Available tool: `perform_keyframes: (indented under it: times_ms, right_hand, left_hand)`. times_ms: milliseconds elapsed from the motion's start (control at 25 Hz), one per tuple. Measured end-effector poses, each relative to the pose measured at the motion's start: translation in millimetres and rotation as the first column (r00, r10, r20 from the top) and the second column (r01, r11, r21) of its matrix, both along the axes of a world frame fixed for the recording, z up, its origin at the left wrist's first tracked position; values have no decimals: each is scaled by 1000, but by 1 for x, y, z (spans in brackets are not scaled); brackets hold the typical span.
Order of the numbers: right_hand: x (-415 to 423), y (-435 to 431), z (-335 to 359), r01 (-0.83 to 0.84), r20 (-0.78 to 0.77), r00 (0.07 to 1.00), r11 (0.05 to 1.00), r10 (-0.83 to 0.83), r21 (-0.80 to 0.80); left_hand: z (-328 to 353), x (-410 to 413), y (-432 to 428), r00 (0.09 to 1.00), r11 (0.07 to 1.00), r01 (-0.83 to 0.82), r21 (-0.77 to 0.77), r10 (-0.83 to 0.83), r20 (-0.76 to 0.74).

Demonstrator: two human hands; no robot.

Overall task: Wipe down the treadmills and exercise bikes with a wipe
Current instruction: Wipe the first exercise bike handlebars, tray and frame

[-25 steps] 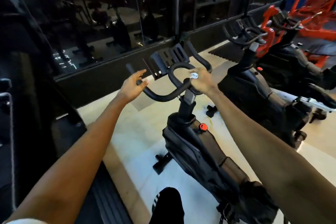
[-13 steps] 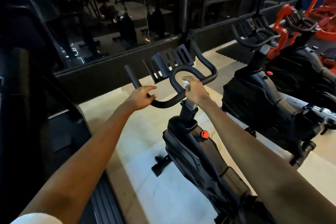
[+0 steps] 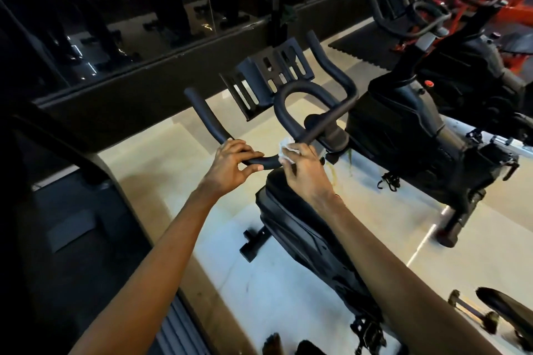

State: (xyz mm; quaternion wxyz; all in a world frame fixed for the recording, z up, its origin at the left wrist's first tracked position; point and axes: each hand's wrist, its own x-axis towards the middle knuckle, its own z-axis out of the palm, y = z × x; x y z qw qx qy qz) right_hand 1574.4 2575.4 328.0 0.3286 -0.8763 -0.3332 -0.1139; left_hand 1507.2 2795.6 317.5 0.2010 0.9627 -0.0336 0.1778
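Head view, looking down over both forearms. Right fingers curl and pinch a crumpled white wipe against the black handlebar, at the spot where the low centre bend meets the inner loop. Wipe sits under the fingertips and pokes out just above them, touching the bar; most of it is hidden by the right hand. Left hand wraps the same bar just beside it, fingers closed round the tube, thumb underneath. Likely purpose: steadying the bar so the rubbing pressure doesn't twist it. Beyond the hands, the slotted tablet holder stands at the front of the handlebar, untouched. Exercise bike frame runs down between the arms. Second bike stands to the right on the pale floor; treadmill edge at left.
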Motion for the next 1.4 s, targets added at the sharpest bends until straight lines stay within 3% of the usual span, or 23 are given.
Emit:
perform_keyframes:
  times_ms: [160, 360, 520, 680, 840, 1000, 1160, 1400]
  right_hand:
    - [23, -9, 11, -7, -44, 999, 998, 10, 69]
    - [23, -3, 12, 163, -137, 981, 972, -141, 169]
    - [8, -1, -2, 85, -111, 992, 978, -64, 190]
    - [32, -11, 7, 214, -189, 968, 938, -166, 272]
    - [3, 3, 1, 145, -170, 980, 954, -102, 264]
    - [8, 4, 10, 236, -319, 939, 917, -129, 323]
    - [7, 18, 18, 372, -267, 914, 894, -306, 249]
    - [-26, 33, 13, 457, -335, 865, 860, -372, 225]
  left_hand:
    - [-8, 1, -2, 997, 999, -22, -48, 25, 77]
    - [-9, 0, -7, 995, 997, -41, -67, 47, 91]
    - [-10, 0, -5, 995, 998, -46, -53, 50, 82]
    - [-5, -2, -6, 995, 998, -45, -50, 49, 92]
    - [-7, -1, -6, 991, 999, -37, -19, 39, 126]
    - [-7, 3, 11, 980, 995, 70, 70, -81, 180]
    - [-6, 11, 28, 945, 965, 210, 159, -242, 219]
    - [-14, 28, 41, 903, 943, 308, 128, -332, 274]
